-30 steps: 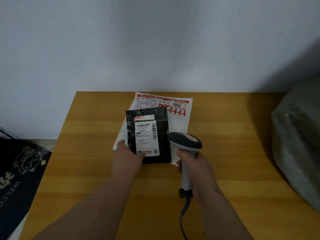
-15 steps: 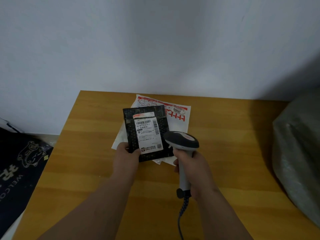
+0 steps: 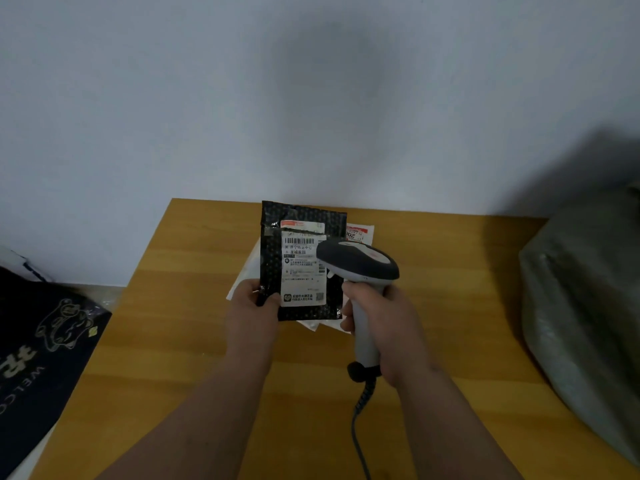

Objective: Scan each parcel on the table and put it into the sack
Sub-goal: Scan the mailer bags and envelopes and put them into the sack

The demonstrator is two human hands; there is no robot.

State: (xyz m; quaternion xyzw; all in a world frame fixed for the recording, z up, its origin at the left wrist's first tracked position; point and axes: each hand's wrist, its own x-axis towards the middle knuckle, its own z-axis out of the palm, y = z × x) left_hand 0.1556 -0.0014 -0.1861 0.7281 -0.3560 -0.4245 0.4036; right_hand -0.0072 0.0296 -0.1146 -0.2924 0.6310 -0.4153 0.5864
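Black bubble-textured plastic, a flat mailer parcel (image 3: pixel 273 261) with a white printed shipping label (image 3: pixel 300 271) on its face, is held tilted up above the wooden worktop (image 3: pixel 450 306). The left hand (image 3: pixel 251 306) pinches its lower left corner, thumb on the front and fingers behind. The right hand (image 3: pixel 384 327) is wrapped round the pale grip of a grey-and-white handheld barcode scanner (image 3: pixel 358 261), whose dark head overlaps the label's right edge; I cannot tell whether it touches. A coiled dark cable (image 3: pixel 360 417) runs from the scanner's base toward the near edge.

Under the raised parcel lies a white plastic mailer with red print (image 3: pixel 360 233), mostly hidden; only its top right corner, a strip of its left side and its lower edge show. It sits close to the pale wall (image 3: pixel 311 98), which borders the worktop's far edge.

At the right, a large grey-green woven sack (image 3: pixel 581 306) bulks against the worktop's right side, well apart from the hands, with bare wood between. To the left the worktop ends in a clean edge, and beyond it on the floor lies a dark mat with a pale cartoon figure and lettering (image 3: pixel 41 358). Bare wood also stretches between the forearms and along the near right.
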